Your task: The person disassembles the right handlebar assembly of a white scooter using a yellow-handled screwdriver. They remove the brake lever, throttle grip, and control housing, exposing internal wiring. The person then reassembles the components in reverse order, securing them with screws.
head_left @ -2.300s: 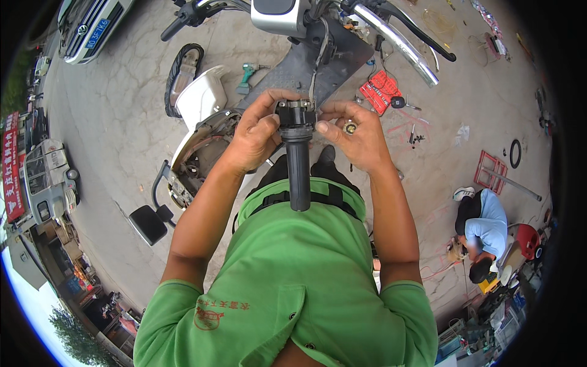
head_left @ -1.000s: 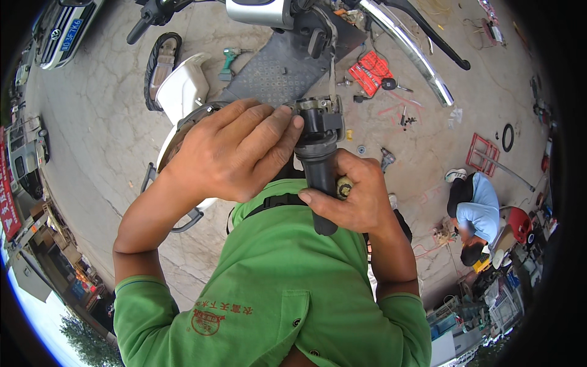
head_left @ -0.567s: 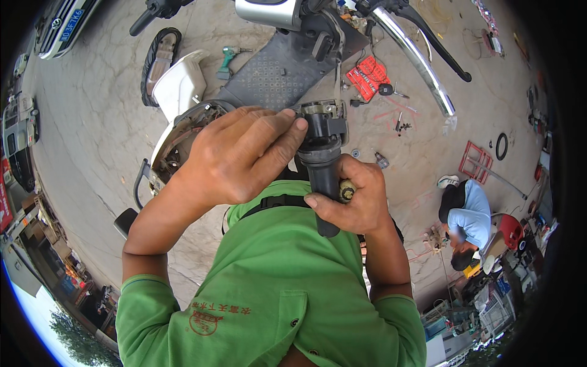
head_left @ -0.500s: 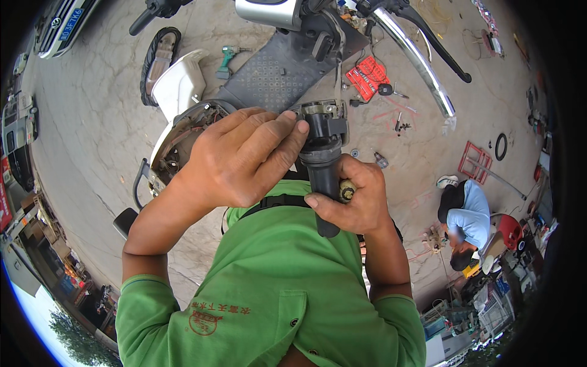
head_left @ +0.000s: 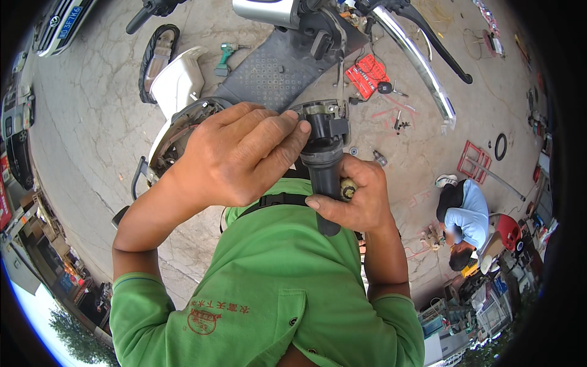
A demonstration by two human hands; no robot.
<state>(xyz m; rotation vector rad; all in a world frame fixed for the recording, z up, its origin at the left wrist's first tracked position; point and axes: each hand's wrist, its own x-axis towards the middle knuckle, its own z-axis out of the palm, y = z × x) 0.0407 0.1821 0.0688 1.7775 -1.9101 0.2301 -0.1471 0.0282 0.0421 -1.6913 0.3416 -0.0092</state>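
Observation:
My right hand (head_left: 354, 196) grips the black rubber grip of a handlebar throttle unit (head_left: 322, 159), held upright in front of my chest, with a small yellowish cylinder (head_left: 347, 188) tucked under its fingers. My left hand (head_left: 241, 153) lies over the top of the unit, its fingertips pressing on the black switch housing (head_left: 327, 128). I wear a green shirt. Beneath my hands stands a partly stripped scooter (head_left: 275, 61) with its dark footboard exposed.
A white body panel (head_left: 177, 82) and a green cordless drill (head_left: 225, 55) lie left of the scooter. A red tool case (head_left: 365, 73) and small parts lie on the concrete to the right. A person in a blue shirt (head_left: 468, 217) crouches at right. Cars stand at upper left.
My left hand has moved from the side of the unit to cover its top, and my right hand has slid down onto the rubber grip. The view has shifted slightly.

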